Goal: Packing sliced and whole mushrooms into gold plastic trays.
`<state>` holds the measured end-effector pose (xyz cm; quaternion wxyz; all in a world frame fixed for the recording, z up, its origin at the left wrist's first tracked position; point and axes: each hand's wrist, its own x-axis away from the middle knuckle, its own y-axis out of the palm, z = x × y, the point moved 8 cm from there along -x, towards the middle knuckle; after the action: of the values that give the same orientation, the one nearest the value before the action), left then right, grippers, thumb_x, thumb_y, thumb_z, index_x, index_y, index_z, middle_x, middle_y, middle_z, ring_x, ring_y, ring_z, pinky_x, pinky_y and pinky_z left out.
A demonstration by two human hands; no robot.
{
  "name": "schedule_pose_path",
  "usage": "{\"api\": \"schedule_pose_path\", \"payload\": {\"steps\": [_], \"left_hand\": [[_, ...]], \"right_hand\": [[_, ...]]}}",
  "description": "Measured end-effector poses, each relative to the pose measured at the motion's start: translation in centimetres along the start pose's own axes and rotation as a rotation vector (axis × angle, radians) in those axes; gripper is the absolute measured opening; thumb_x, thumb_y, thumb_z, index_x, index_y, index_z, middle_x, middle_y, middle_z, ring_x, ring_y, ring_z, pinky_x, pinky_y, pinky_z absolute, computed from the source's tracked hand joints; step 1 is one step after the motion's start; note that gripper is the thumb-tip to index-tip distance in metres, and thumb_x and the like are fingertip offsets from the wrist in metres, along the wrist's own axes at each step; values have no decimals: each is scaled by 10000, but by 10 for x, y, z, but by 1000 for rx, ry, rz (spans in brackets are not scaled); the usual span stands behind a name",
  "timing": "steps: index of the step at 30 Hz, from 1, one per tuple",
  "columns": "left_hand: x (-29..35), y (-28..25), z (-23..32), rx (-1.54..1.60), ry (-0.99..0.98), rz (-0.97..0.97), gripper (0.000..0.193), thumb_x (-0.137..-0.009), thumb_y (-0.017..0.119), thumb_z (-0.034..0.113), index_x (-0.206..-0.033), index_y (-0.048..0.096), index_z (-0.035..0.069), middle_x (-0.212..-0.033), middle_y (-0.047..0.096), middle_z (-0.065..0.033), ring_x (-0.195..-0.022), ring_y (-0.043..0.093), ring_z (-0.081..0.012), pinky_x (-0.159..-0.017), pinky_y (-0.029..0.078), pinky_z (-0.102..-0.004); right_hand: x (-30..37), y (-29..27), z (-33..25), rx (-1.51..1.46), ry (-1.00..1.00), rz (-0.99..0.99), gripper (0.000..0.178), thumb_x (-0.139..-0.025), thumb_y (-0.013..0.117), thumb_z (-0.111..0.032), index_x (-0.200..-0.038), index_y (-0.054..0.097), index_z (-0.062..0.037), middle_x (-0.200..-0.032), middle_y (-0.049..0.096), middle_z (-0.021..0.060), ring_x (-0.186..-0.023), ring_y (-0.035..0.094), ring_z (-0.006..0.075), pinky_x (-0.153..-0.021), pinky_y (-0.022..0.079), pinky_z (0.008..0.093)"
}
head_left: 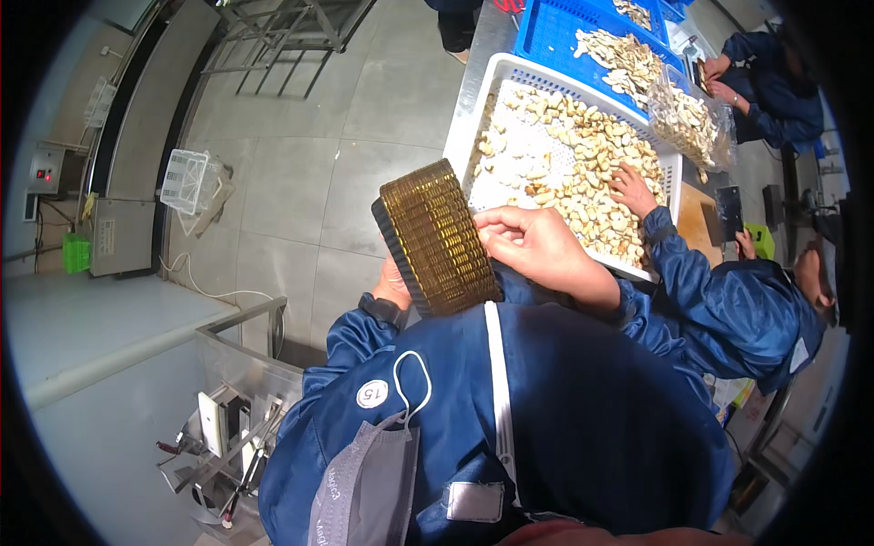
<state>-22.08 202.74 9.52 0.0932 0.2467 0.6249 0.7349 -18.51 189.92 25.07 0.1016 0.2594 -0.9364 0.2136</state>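
A thick, ribbed stack of thin gold-brown pieces with a black side (439,241), possibly nested plastic trays, is held upright in front of my chest. My left hand (393,282) grips it from behind and the left, its fingers mostly hidden by the stack. At the stack's right edge, my right hand (542,250) has its fingers curled, with thumb and forefinger pinched against the edge. Just beyond that hand is a white perforated plastic crate (481,96), holding many pale tan pieces (601,173) that look like small mushrooms.
A co-worker's hand (635,191) reaches into the white crate from the right. Behind it are blue crates (551,32) with sliced pale pieces and a clear bag (687,118). Another person works at far right. A white basket (185,179) rests on the tiled floor; a metal-framed bin (246,350) stands at left.
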Motion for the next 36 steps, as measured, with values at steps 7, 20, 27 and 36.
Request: {"api": "schedule_pose_path", "payload": {"steps": [7,20,27,36], "left_hand": [[1,15,3,-4,6,-32,541,-1060,405,426,-1433,487,42,-1372,586,-181,-1231,600,-312,-1065,501,-463],[3,-13,3,-59,26,-75,579,-1047,453,416,-1486,419,39,-1432,539,-180,-1285,563,-308,-1106,463,-463],[10,-20,2,-12,24,-49,599,-1034,466,447,-1486,426,55,-1430,541,-178,-1274,572,-307,-1096,470,-465],[11,-26,2,8,18,-13,607,-1031,465,458,-1487,427,59,-1429,543,-178,-1271,574,-308,-1092,473,-464]], "right_hand": [[-1,1,10,-160,32,-8,312,-927,666,-147,-1165,688,53,-865,735,82,-815,660,70,-767,546,239],[5,0,-2,92,33,90,281,-904,656,-138,-1131,700,21,-877,751,118,-793,721,125,-752,564,259],[10,7,-13,75,45,36,502,-914,574,18,-1397,454,-48,-1014,731,133,-944,707,134,-798,556,273],[12,10,-8,-138,51,10,443,-928,609,-80,-1350,475,-74,-1014,741,136,-945,723,193,-833,558,313]]}}
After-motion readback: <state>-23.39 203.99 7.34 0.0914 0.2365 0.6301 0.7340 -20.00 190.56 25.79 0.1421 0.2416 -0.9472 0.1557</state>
